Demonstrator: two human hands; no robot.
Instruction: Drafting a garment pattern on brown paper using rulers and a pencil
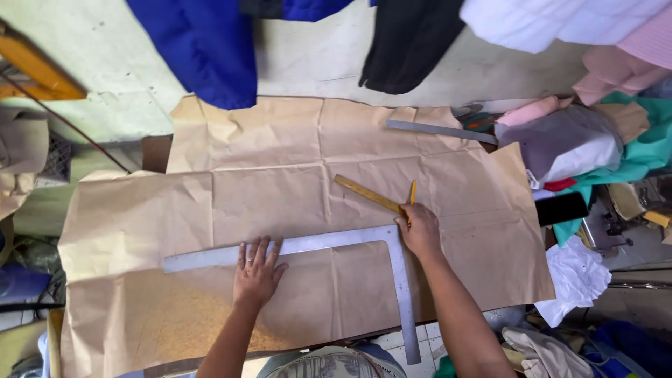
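A big sheet of creased brown paper [280,175] covers the table. On it lies a metal L-shaped square [329,241], its long arm running left and its short arm coming toward me. My left hand [257,269] lies flat on the long arm with fingers spread. At the square's corner my right hand [418,229] holds a yellow pencil [412,192], tip down on the paper. A wooden ruler [367,193] lies slanted just above that hand.
A flat metal ruler [439,131] lies at the paper's far right edge. Piled fabrics [567,140], a black phone [563,208] and white cloth [577,276] crowd the right side. Blue [203,49], black [406,42] and white garments hang over the wall behind.
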